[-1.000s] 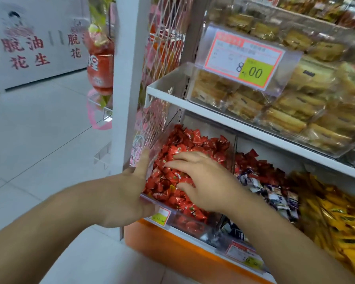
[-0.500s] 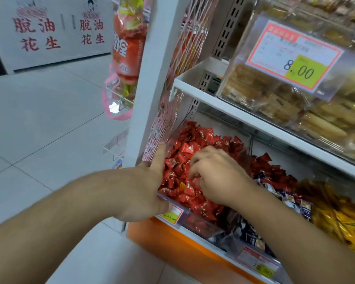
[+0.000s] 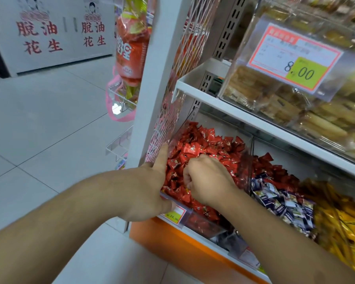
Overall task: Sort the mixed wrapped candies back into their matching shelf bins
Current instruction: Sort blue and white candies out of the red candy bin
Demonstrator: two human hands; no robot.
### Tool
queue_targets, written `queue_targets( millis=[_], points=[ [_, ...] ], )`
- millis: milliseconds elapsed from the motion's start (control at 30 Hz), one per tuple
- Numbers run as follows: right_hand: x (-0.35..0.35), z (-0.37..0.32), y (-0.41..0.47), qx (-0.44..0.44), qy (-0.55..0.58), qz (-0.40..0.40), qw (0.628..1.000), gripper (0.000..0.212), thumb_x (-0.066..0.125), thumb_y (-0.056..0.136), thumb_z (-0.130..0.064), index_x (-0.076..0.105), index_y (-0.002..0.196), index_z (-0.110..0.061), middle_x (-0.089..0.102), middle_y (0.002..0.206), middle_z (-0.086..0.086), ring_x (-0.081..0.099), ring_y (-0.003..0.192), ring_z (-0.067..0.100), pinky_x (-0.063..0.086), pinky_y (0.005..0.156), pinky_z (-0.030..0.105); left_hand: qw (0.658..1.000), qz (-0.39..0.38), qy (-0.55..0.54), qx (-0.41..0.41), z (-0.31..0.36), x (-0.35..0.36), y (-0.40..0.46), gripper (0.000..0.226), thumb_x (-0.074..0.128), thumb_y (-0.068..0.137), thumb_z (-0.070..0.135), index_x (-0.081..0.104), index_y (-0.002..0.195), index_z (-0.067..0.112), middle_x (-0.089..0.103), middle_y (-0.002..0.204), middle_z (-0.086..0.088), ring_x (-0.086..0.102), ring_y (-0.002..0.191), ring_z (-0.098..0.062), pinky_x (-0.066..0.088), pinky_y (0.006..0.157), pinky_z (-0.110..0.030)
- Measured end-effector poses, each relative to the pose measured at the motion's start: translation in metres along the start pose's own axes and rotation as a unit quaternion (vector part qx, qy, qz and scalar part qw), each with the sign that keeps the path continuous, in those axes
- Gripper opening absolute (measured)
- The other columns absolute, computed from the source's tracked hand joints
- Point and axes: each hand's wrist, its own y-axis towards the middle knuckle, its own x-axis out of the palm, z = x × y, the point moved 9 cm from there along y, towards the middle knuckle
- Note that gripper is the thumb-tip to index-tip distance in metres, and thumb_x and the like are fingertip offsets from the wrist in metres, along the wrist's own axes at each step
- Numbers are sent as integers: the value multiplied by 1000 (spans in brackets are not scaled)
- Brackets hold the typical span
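A clear bin point(image 3: 248, 160) on the lower shelf is heaped with red wrapped candies point(image 3: 203, 144). My left hand point(image 3: 148, 191) grips the bin's front left corner, thumb pointing up along its side wall. My right hand point(image 3: 207, 179) is down in the red pile, knuckles up. Its curled fingers pinch a small yellow-wrapped candy point(image 3: 186, 188), of which only a sliver shows. The bin to the right holds dark blue and white candies point(image 3: 279, 199), with red candies point(image 3: 275, 169) mixed in at its back. Further right lie yellow wrapped candies point(image 3: 340, 218).
A white upper shelf point(image 3: 234, 111) hangs close above the bins, carrying clear boxes of pastries and an 8.00 price card point(image 3: 295, 62). A yellow price tag point(image 3: 173, 215) sits on the red bin's front. A red snack bag point(image 3: 129, 50) hangs at the shelf's left end, beside tiled floor.
My right hand went from lying flat on the red candies to curling its fingers and drawing back toward the bin's front. My left hand stayed on the bin corner. The view moved closer.
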Motion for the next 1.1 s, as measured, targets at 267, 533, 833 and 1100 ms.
queue_targets(
  millis=[267, 533, 833, 1100],
  points=[
    [3, 14, -2, -13, 33, 26, 999, 21, 72, 88, -15, 65, 77, -32, 63, 97, -12, 49, 104, 16, 43, 91, 33, 1000, -10, -18, -5, 9, -3, -3, 118, 54, 97, 60, -48, 143, 27, 11, 171, -6, 43, 143, -26, 39, 112, -33],
    [13, 13, 4, 9, 75, 7, 997, 18, 75, 92, -26, 78, 109, -32, 57, 102, -10, 45, 117, 15, 44, 89, 29, 1000, 10, -13, -11, 9, -4, -5, 118, 56, 95, 62, -46, 146, 30, 23, 165, -8, 52, 132, -26, 45, 108, -39],
    [14, 9, 8, -17, 83, 12, 996, 16, 70, 83, -18, 72, 73, -30, 54, 86, -16, 46, 96, 14, 42, 83, 28, 1000, 4, -21, -13, 9, -5, -4, 119, 57, 96, 60, -46, 146, 27, 8, 171, -11, 39, 147, -27, 37, 116, -38],
    [-25, 32, -8, 8, 229, 85, 970, 20, 74, 75, -11, 72, 64, -27, 66, 94, -18, 60, 98, 3, 45, 103, 33, 998, 49, -35, -5, 10, -9, -4, 114, 60, 95, 58, -35, 152, 33, 9, 170, -5, 31, 151, -27, 36, 117, -41]
  ],
)
